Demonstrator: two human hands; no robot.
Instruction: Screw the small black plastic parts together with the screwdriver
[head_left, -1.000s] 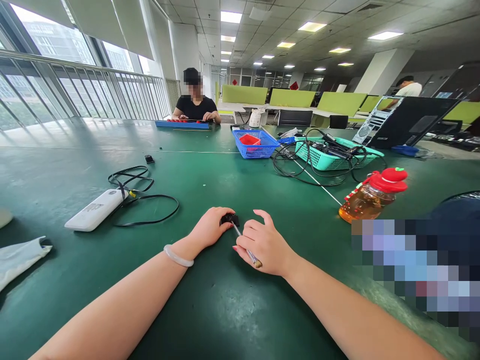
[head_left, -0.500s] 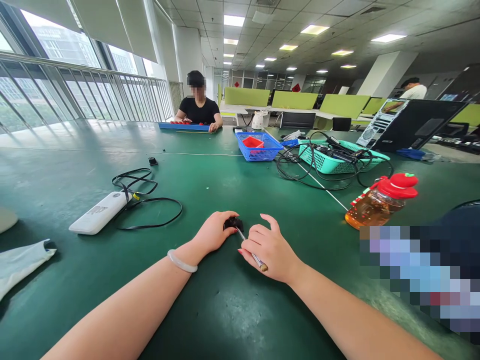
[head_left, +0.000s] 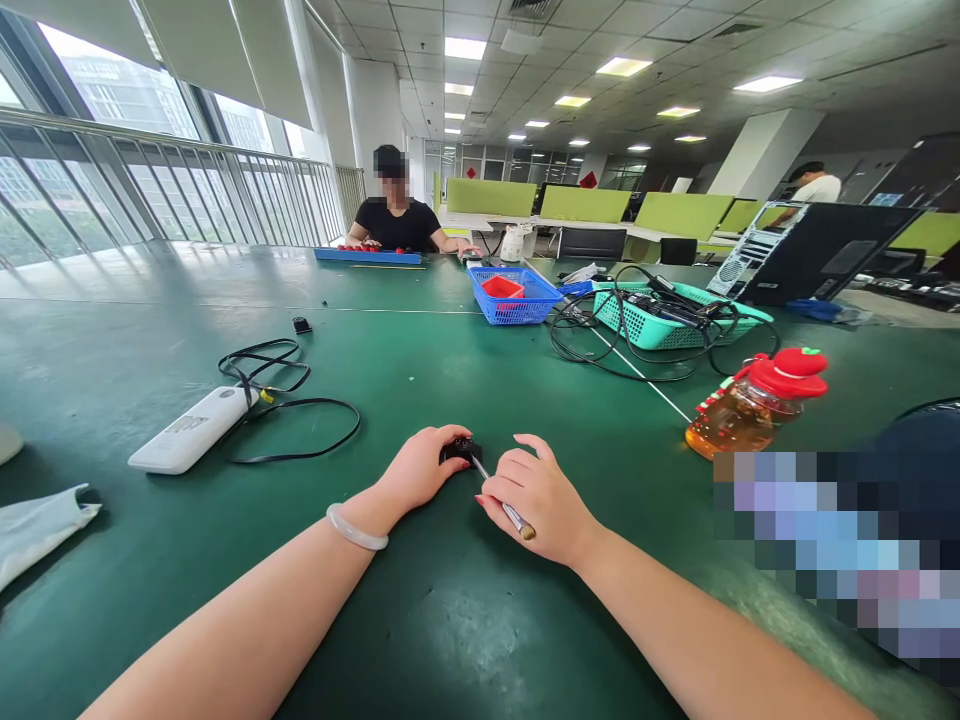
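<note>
In the head view my left hand (head_left: 422, 468) pinches a small black part (head_left: 462, 452) against the green tabletop, thumb on the near side and fingers on the far side. What kind of part it is, I cannot make out. My right hand (head_left: 534, 502) is closed around a slim metal tool (head_left: 516, 518) with a brown, brush-like near end. The tool slants away and to the left, its thin far tip at the black part; whether it touches is too small to tell. The right index finger is raised off the tool.
Left lies a white power bank (head_left: 191, 430) with a looped black cable (head_left: 330, 404). A drink bottle (head_left: 757, 400) with a red lid stands right. Farther back are a blue basket (head_left: 517, 305), a teal basket (head_left: 652, 330) of cables, and a person (head_left: 397, 215) behind a blue tray (head_left: 367, 256).
The person across the table has moved one hand right, from the blue tray towards the blue basket. My hands keep nearly the same pose; the black part looks slightly turned.
</note>
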